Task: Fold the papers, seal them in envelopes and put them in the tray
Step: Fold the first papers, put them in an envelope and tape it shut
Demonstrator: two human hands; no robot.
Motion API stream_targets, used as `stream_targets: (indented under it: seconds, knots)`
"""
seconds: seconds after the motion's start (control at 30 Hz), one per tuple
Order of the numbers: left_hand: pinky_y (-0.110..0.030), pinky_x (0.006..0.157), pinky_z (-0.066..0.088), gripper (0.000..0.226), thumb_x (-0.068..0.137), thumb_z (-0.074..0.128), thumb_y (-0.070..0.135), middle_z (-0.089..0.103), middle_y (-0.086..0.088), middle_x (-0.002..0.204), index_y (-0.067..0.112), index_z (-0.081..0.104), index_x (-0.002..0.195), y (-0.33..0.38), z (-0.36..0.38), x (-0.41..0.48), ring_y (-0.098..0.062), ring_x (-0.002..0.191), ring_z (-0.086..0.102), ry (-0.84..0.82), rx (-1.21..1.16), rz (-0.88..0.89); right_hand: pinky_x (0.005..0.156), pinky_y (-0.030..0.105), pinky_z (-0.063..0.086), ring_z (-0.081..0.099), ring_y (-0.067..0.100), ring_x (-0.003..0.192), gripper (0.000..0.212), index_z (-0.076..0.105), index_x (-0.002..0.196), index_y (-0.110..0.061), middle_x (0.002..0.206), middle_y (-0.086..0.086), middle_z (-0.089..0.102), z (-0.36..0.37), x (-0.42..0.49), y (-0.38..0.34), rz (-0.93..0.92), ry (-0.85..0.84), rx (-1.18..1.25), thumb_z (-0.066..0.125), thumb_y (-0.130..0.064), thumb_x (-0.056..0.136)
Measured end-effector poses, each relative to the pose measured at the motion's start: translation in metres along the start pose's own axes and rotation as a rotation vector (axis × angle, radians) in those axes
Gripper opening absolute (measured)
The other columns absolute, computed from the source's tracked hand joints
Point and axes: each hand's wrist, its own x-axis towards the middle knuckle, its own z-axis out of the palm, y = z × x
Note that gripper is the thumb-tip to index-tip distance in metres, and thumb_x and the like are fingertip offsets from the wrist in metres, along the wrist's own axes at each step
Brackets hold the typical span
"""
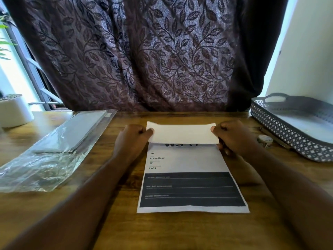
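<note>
A printed sheet of paper [189, 163] lies on the wooden table [115, 222] in front of me, with a dark block across its lower half. Its far end is bent over towards me, white back showing, and covers part of the heading. My left hand [132, 139] pinches the left corner of that flap. My right hand [232, 136] pinches the right corner. A clear plastic pack of grey envelopes [72, 134] sits at the left. At the right stands the grey lattice tray [281, 127], with something white and flat inside it.
A small roll of tape [265, 139] and a pen [275, 138] lie between my right hand and the tray. A white plant pot [13, 112] stands at the far left. A leaf-patterned curtain [144, 55] hangs behind the table.
</note>
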Motion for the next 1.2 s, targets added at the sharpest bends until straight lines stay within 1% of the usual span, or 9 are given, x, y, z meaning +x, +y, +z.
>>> stream_targets:
  seconds: [0.1,0.2,0.37,0.53,0.7,0.87,0.97,1.07,1.2]
  knots:
    - [-0.025,0.052,0.035,0.056,0.085,0.062,0.065,0.054,0.006,0.048,0.017,0.057,0.056,-0.007,0.000,0.002,-0.013,0.048,0.054,-0.126,0.186,0.005,0.033,0.013,0.034,0.048,0.005,0.029,0.039,0.063,0.066,-0.012,0.050,-0.006,0.065,0.002,0.002,0.011,-0.021,-0.046,-0.174,0.060,-0.033,0.099]
    - [-0.026,0.054,0.038,0.062,0.082,0.050,0.075,0.057,0.007,0.052,0.019,0.059,0.058,-0.014,-0.009,0.003,-0.015,0.052,0.057,-0.024,0.257,-0.023,0.035,0.012,0.032,0.052,-0.001,0.033,0.040,0.064,0.061,-0.018,0.047,-0.015,0.062,0.003,0.004,0.014,-0.049,0.000,-0.307,0.063,-0.036,0.096]
    - [-0.027,0.055,0.043,0.046,0.092,0.055,0.057,0.060,0.007,0.060,0.024,0.060,0.062,-0.015,-0.022,-0.006,-0.015,0.060,0.060,-0.037,0.237,-0.014,0.048,0.025,0.037,0.058,0.007,0.051,0.023,0.069,0.077,-0.019,0.057,-0.008,0.062,0.003,-0.011,-0.003,-0.046,0.078,-0.363,0.064,-0.033,0.094]
    - [-0.023,0.055,0.040,0.039,0.092,0.056,0.057,0.061,0.010,0.066,0.025,0.063,0.070,-0.018,-0.044,-0.034,-0.008,0.062,0.058,-0.050,0.181,0.014,0.068,0.044,0.060,0.067,0.019,0.068,0.020,0.073,0.092,-0.012,0.079,0.002,0.072,0.022,-0.042,-0.046,-0.146,0.132,-0.171,0.057,-0.020,0.099]
    - [-0.029,0.059,0.037,0.032,0.093,0.058,0.051,0.066,0.003,0.074,0.024,0.069,0.081,-0.041,-0.094,-0.064,-0.016,0.066,0.056,0.031,0.296,0.139,0.075,0.035,0.049,0.065,0.023,0.083,0.018,0.073,0.099,-0.009,0.092,0.008,0.073,0.096,-0.077,-0.130,-0.349,-0.031,-0.073,0.056,-0.015,0.099]
    - [-0.033,0.060,0.045,0.024,0.092,0.062,0.037,0.071,-0.005,0.068,0.019,0.068,0.077,-0.093,-0.170,-0.096,-0.032,0.062,0.068,0.341,0.583,0.087,0.089,0.023,0.045,0.063,0.015,0.104,0.024,0.071,0.118,-0.017,0.119,0.001,0.071,0.179,-0.112,-0.203,-0.500,-0.291,-0.063,0.056,-0.015,0.100]
    - [-0.040,0.074,0.047,0.014,0.086,0.065,0.035,0.067,-0.004,0.088,0.022,0.070,0.081,-0.129,-0.206,-0.112,-0.030,0.086,0.064,0.361,0.664,-0.043,0.097,0.024,0.045,0.063,0.018,0.113,0.030,0.069,0.123,-0.020,0.125,0.002,0.070,0.217,-0.122,-0.234,-0.554,-0.344,-0.076,0.053,-0.013,0.099]
    - [-0.044,0.085,0.045,0.021,0.082,0.066,0.041,0.061,-0.006,0.115,0.023,0.077,0.086,-0.145,-0.216,-0.124,-0.028,0.109,0.053,0.284,0.664,-0.213,0.101,0.028,0.045,0.061,0.022,0.119,0.037,0.067,0.128,-0.015,0.129,0.007,0.068,0.249,-0.122,-0.258,-0.629,-0.412,-0.147,0.052,-0.007,0.095]
    - [-0.051,0.107,0.035,0.033,0.086,0.061,0.051,0.036,-0.009,0.157,0.031,0.074,0.109,-0.148,-0.215,-0.125,-0.029,0.149,0.019,0.178,0.611,-0.289,0.102,0.040,0.047,0.056,0.030,0.123,0.034,0.062,0.130,-0.014,0.131,0.011,0.064,0.289,-0.116,-0.284,-0.613,-0.480,-0.344,0.050,-0.016,0.098]
